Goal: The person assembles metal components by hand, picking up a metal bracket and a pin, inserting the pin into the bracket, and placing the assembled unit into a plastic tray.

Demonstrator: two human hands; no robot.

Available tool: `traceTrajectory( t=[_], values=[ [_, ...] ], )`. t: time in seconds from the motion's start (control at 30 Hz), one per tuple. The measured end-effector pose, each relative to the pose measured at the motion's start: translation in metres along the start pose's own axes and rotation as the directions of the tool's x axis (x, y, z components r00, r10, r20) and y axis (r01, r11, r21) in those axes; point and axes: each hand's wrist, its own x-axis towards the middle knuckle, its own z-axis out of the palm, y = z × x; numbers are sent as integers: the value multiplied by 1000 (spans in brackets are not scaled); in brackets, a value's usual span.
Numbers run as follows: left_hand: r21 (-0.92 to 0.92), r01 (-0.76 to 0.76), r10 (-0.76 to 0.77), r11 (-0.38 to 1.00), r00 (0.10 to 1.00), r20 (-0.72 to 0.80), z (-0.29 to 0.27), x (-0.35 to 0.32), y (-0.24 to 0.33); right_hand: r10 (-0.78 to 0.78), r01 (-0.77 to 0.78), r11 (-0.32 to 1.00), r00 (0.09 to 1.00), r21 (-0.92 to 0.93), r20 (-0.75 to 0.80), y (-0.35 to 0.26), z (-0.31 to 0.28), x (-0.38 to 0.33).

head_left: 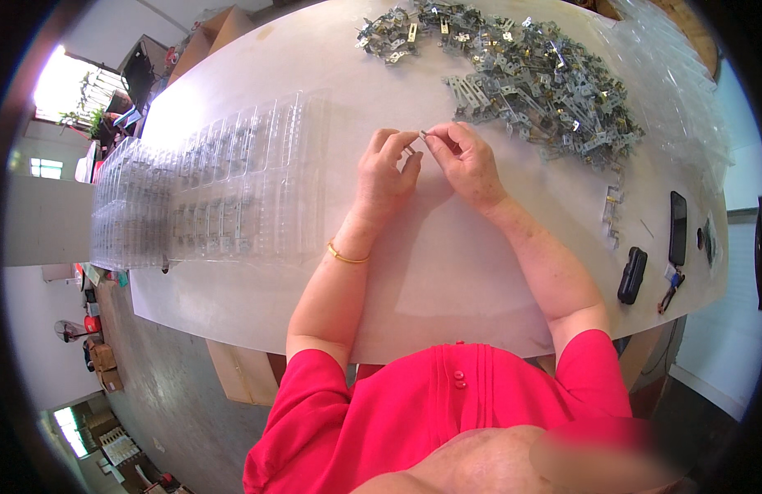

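Observation:
Both my hands meet above the middle of the white table, fingertips pinched around a small metal part (423,135). My left hand (385,171) has its fingers curled and closed on one end of it. On the other end, my right hand (466,163) grips with thumb and forefinger. Much of the part is hidden by the fingers, so its exact shape cannot be made out. Just beyond my right hand lies a large heap of loose metal brackets (554,90), grey with some brass-coloured pieces.
Clear plastic trays (270,198) with metal parts in their slots lie stacked at the left. More clear plastic sheets (673,90) lie at the far right. A black phone (677,226), a black case (632,276) and a small tool (669,295) rest near the right edge of the table (472,296).

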Motion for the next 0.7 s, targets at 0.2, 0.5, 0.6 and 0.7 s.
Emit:
traceTrajectory(
  t=[0.2, 0.5, 0.6, 0.7],
  values=[
    [15, 18, -19, 1000, 998, 58, -1, 0, 4, 4, -3, 1000, 998, 17, -64, 1, -1, 3],
    [-110, 75, -57, 991, 985, 161, 4, -3, 11, 154, -105, 930, 981, 352, -114, 5, 0, 8],
    [-318, 307, -287, 897, 952, 109, 1, -3, -2, 192, -148, 895, 979, 420, -66, 1, -2, 10],
    [-550, 519, -530, 654, 834, 156, -3, 3, 2, 283, -271, 873, 959, 406, 32, -2, -3, 5]
  ],
)
